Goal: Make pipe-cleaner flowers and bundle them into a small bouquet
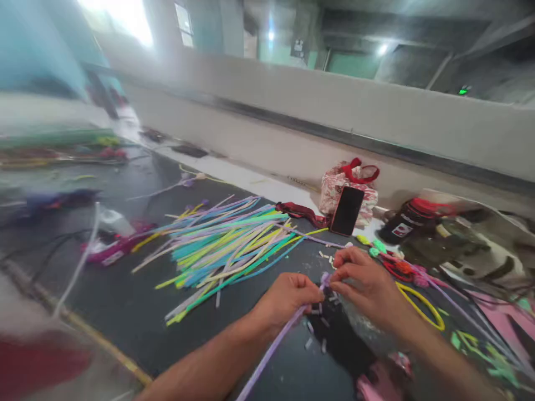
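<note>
My left hand (288,295) pinches a soft purple cord (271,356) between thumb and forefinger. One length of it trails down toward the bottom edge. A small purple knot or bunched part (325,280) stands up at my left fingertips. Close against its other side is my right hand (361,281), thumb and forefinger drawn together at the cord, the other fingers bent; the exact contact is partly hidden. Short cut purple pieces (309,343) lie on the dark tabletop (234,351) below my hands.
Left of my hands lies a spread of many-coloured cords (225,245). Behind stand a phone (348,210), a patterned bag (330,184) and a black bottle (403,223). A yellow loop (422,306) and green scraps (480,351) lie rightward. A magenta object (112,252) sits left.
</note>
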A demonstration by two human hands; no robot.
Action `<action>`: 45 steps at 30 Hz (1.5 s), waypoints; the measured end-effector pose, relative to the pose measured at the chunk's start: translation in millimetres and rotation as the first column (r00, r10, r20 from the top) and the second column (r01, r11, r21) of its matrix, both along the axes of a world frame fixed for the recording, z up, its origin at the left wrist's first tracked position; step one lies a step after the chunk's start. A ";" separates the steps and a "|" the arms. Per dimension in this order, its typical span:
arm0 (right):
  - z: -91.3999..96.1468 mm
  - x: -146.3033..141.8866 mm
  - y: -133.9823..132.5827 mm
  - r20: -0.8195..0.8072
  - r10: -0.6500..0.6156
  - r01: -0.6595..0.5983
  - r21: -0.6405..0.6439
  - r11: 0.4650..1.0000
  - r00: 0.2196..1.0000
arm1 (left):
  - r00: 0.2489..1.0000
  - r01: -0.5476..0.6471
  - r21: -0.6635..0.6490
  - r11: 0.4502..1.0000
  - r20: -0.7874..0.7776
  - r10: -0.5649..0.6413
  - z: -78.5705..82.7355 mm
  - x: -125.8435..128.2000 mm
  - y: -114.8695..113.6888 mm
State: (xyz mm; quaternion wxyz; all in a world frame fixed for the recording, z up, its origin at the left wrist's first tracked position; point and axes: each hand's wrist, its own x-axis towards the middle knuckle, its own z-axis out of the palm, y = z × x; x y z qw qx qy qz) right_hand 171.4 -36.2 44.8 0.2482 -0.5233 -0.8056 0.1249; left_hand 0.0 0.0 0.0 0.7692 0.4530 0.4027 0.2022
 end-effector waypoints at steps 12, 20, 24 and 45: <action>-6.7 -1.1 4.4 0.060 0.015 -0.020 0.075 0.997 0.998 | 0.999 -0.008 0.046 0.999 -0.031 0.009 -0.3 0.8 0.5; -7.6 -1.7 5.6 0.062 0.052 -0.054 0.035 0.998 0.997 | 0.999 -0.011 0.057 0.998 -0.048 0.014 -0.7 1.1 0.8; -4.2 -2.1 5.5 0.038 0.081 -0.081 -0.013 0.997 0.996 | 0.999 0.001 0.070 0.998 -0.054 0.003 -0.3 0.2 0.9; 4.2 1.5 4.4 0.023 0.056 -0.053 -0.122 0.991 0.998 | 0.995 0.072 0.138 0.988 -0.077 -0.062 2.2 -1.9 -0.5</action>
